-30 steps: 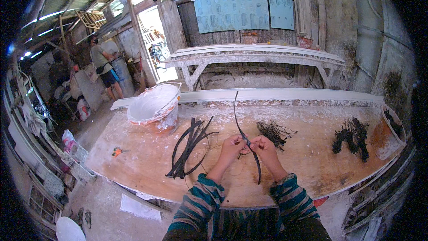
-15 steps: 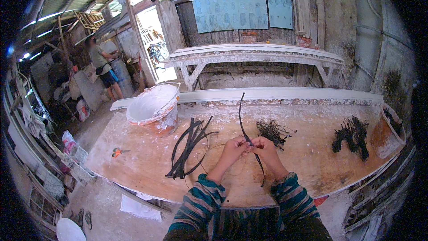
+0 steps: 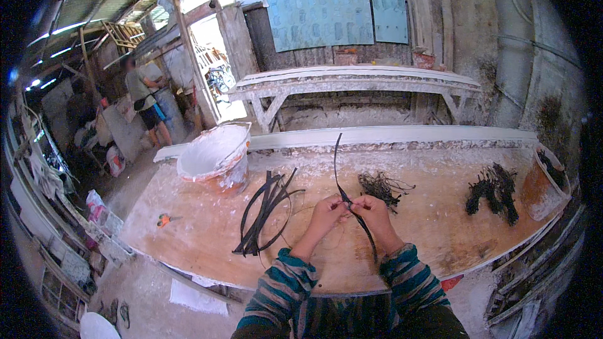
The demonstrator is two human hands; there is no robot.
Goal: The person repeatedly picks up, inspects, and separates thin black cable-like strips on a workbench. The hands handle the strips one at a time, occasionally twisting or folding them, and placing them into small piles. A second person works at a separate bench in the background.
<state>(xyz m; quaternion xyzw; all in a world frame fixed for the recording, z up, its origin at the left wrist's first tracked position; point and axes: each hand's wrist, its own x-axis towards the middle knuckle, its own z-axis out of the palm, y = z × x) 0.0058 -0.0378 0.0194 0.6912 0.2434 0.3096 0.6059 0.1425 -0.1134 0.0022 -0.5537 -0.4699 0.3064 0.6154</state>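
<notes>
strip [image 3: 347,198] pinched by left hand [image 3: 326,213] and right hand [image 3: 372,211], fingers closed | bundle [image 3: 267,213] unworked on table [image 3: 188,232] | 2 finished piles [image 3: 382,185] lying right

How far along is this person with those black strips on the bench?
Done, it seems: two dark tangled heaps, one small heap just beyond the hands and a bigger heap to the right. In hand: the left hand and right hand pinch one long black strip between them. Left: a bundle of black strips lies untouched beside the left hand on the workbench.
</notes>
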